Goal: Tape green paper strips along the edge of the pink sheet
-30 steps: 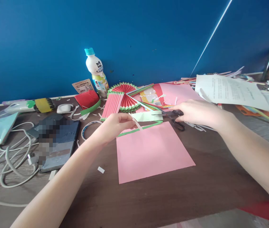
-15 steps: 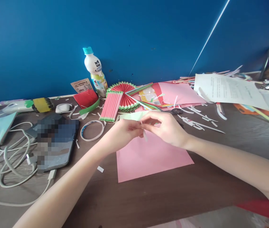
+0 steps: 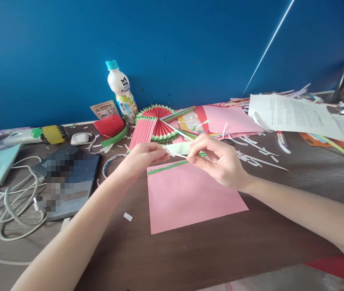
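Head view: left hand (image 3: 146, 157) and right hand (image 3: 217, 159), both nearly closed, pinch a white strip (image 3: 178, 154) between them.

Soft light is spread over the pink paper (image 3: 191, 196); the blue wall (image 3: 190, 48) is dimmed toward the far right. The desk (image 3: 335, 186) is washed paler at left and right. The phone (image 3: 82, 192) is partly masked by pixelation, print on the white sheet (image 3: 299, 115) is blurred, and the forearms (image 3: 299, 206) are stretched toward the near edges.
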`<control>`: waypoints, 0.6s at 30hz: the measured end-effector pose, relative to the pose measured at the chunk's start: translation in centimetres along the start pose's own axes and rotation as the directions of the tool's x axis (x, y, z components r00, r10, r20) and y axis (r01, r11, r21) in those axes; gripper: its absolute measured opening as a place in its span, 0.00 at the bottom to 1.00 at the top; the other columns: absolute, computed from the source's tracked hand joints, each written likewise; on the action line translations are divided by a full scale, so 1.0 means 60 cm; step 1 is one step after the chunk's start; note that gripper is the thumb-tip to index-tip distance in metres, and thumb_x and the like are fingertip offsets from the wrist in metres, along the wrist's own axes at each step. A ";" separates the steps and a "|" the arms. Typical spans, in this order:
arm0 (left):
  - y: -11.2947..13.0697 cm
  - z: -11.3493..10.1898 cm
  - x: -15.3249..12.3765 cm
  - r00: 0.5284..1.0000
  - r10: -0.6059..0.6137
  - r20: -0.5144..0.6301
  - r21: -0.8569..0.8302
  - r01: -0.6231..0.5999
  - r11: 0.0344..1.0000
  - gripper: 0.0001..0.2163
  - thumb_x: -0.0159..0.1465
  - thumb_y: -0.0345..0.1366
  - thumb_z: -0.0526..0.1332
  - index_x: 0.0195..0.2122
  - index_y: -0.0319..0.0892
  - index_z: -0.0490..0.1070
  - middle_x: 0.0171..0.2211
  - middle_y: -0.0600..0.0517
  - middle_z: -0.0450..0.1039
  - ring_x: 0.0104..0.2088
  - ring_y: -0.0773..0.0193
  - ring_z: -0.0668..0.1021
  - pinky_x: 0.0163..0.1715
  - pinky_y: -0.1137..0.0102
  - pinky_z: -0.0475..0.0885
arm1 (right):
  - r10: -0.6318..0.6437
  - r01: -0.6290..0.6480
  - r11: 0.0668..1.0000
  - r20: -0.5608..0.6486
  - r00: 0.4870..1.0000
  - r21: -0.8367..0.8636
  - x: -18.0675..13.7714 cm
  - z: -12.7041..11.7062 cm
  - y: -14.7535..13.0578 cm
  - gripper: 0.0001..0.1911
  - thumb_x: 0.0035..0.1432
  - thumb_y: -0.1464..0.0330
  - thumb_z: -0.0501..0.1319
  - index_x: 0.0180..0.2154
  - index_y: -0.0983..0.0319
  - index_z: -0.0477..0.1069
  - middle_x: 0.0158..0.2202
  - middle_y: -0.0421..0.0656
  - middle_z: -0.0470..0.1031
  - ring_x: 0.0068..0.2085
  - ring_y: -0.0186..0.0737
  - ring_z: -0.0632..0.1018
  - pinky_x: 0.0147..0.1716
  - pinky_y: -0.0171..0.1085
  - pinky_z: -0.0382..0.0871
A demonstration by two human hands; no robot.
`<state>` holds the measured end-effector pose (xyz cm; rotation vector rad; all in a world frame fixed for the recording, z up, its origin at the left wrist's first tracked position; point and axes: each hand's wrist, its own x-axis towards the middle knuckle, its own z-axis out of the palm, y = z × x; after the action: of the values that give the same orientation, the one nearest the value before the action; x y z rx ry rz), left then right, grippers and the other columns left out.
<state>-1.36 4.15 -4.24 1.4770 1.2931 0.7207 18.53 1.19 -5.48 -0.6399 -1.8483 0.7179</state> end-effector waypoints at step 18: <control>-0.026 -0.012 0.007 0.996 0.090 -0.017 0.264 -0.082 0.961 0.23 0.54 0.34 0.58 0.51 0.42 0.53 0.32 0.52 0.72 0.34 0.61 0.75 0.34 0.67 0.68 | 0.017 0.196 0.829 0.375 0.927 -0.523 -0.023 0.021 0.084 0.22 0.61 0.71 0.50 0.58 0.58 0.55 0.39 0.45 0.75 0.41 0.43 0.74 0.41 0.46 0.67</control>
<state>-2.46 4.63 -5.54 1.7510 1.3947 0.6461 18.40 3.42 -10.36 -0.8154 -2.4537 0.2246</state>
